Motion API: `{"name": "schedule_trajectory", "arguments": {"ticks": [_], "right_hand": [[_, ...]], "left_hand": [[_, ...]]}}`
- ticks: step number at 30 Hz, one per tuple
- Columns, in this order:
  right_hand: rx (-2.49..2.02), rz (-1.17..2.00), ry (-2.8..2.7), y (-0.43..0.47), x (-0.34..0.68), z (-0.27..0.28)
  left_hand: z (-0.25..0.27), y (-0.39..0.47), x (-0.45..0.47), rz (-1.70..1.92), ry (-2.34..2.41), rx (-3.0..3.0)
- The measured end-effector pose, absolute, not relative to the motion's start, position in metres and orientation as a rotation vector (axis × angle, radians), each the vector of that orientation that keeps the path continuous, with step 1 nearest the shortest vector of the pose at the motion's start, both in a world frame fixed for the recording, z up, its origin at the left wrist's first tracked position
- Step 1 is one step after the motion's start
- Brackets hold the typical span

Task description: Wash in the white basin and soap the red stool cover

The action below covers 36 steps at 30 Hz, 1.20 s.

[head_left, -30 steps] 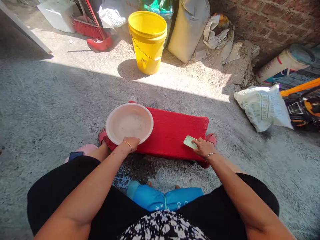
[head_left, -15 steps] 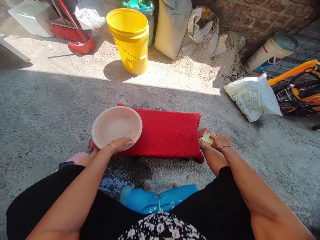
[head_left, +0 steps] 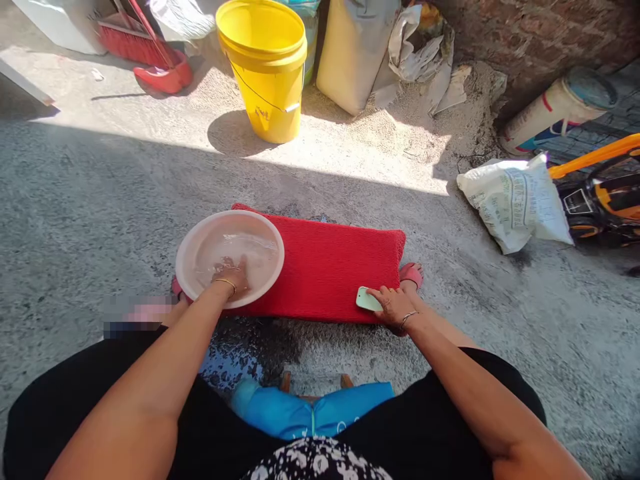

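Inside the pale basin (head_left: 183,263), our left hand (head_left: 231,275) dips in water (head_left: 260,253), fingers kinda spread; our right hand (head_left: 393,307) grips a mint-green block (head_left: 367,299) over red cloth (head_left: 335,267).

One camera looks out from the head, facing forward and steeply down over the lap (head_left: 417,419). The left hand (head_left: 233,277) and right hand (head_left: 393,305) sit fairly near, around mid-view; the yellow bucket (head_left: 267,87) and brick wall (head_left: 535,33) lie farther off, cut by the top edge.

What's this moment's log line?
left hand: in water in basin | right hand: holding green brush, seemingly | basin: on red cloth
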State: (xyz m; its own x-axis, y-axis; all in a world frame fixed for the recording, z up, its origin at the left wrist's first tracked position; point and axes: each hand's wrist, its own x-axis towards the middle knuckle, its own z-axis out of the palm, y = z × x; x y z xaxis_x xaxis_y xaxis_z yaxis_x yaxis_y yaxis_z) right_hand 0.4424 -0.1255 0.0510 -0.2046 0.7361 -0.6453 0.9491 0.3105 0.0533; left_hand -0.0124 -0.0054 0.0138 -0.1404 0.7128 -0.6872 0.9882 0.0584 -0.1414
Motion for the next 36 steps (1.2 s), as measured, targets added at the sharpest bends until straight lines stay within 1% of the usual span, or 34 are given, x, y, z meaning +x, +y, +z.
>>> {"name": "schedule_trajectory", "arguments": {"ticks": [2,5,9,12,16,18,24,27,31,33,36], "right_hand": [[1.463,-0.463,1.985,-0.124,0.460,0.052],[1.566,-0.355,1.808,-0.124,0.494,0.061],[1.730,-0.221,1.714,-0.117,0.513,0.074],[1.769,-0.229,1.813,-0.102,0.491,0.068],[1.714,-0.317,1.918,-0.081,0.466,0.051],[1.719,-0.321,1.877,-0.081,0.477,0.050],[1.871,-0.162,1.608,-0.101,0.536,0.067],[1.894,-0.183,1.728,-0.097,0.516,0.063],[1.783,-0.294,1.894,-0.084,0.485,0.053],[1.779,-0.285,1.822,-0.085,0.493,0.057],[1.832,-0.181,1.653,-0.095,0.518,0.070]], "left_hand": [[0.011,-0.005,-0.014,-0.796,1.924,1.719],[0.008,-0.005,-0.016,-0.763,1.984,1.714],[0.006,-0.003,-0.015,-0.841,2.052,1.677],[0.005,-0.001,-0.013,-0.860,2.060,1.709],[0.005,0.001,-0.012,-0.903,2.041,1.743],[0.006,0.001,-0.011,-0.928,2.051,1.719],[0.006,-0.001,-0.011,-0.929,2.025,1.790],[0.006,-0.001,-0.012,-0.947,2.022,1.758],[0.008,0.000,-0.010,-0.952,2.053,1.754],[0.009,-0.001,-0.009,-0.954,2.058,1.767],[0.008,0.000,-0.009,-0.949,2.057,1.743]]}}
